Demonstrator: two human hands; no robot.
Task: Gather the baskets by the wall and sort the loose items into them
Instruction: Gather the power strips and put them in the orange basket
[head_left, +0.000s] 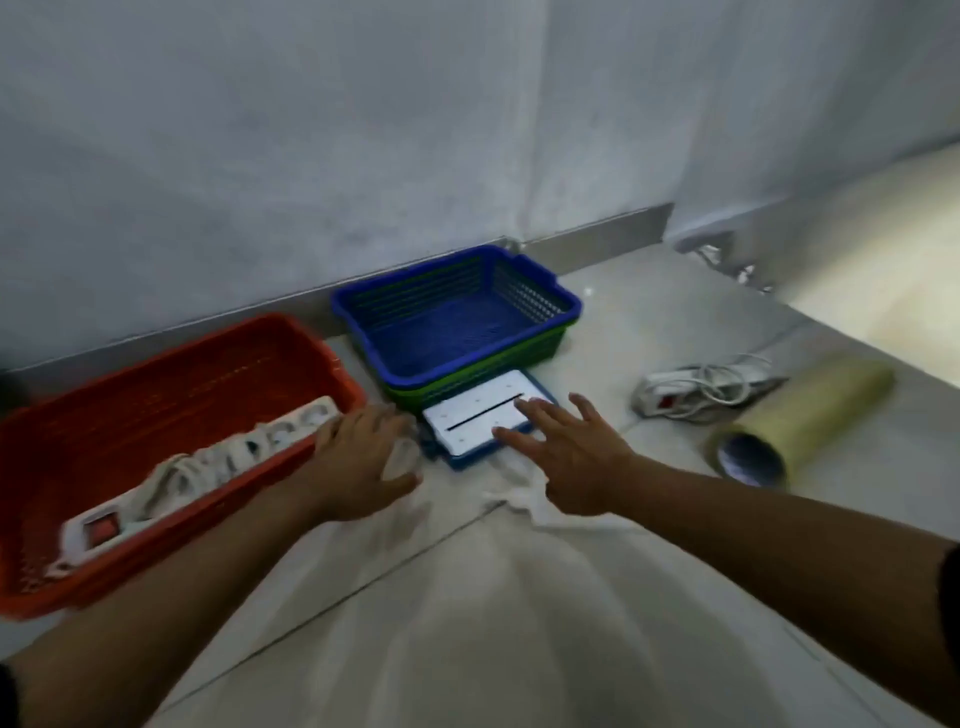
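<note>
View from above of a tiled floor (649, 322) by a grey wall (311, 130), w/ two bare forearms reaching in from the near edge.

Red basket (218, 364) sits at left, close to the wall. Inside it lies a white power strip (218, 462), cord bundled on top, red switch at its near end. Left hand (358, 462) rests at the basket's right near corner, fingers loosely curled and together, thumb out to the right; can't tell if it grips the rim or only touches it.

Blue basket (457, 312) sits centre, against the wall, nested in a green basket (467, 379) of which only the rim and side show; nothing visible in it. Just near of these lies a flat white plate (478, 415) w/ a dark slot, on a blue base. Right hand (566, 457) hovers at its right near corner, palm down, fingers spread wide, tips over the plate; contact unclear. A white cloth (524, 493) lies under that hand.

Far right: 2nd power strip (691, 389), loose on the floor w/ tangled cord, and beside it a yellowish roll (800, 421) on its side, open end facing near.
</note>
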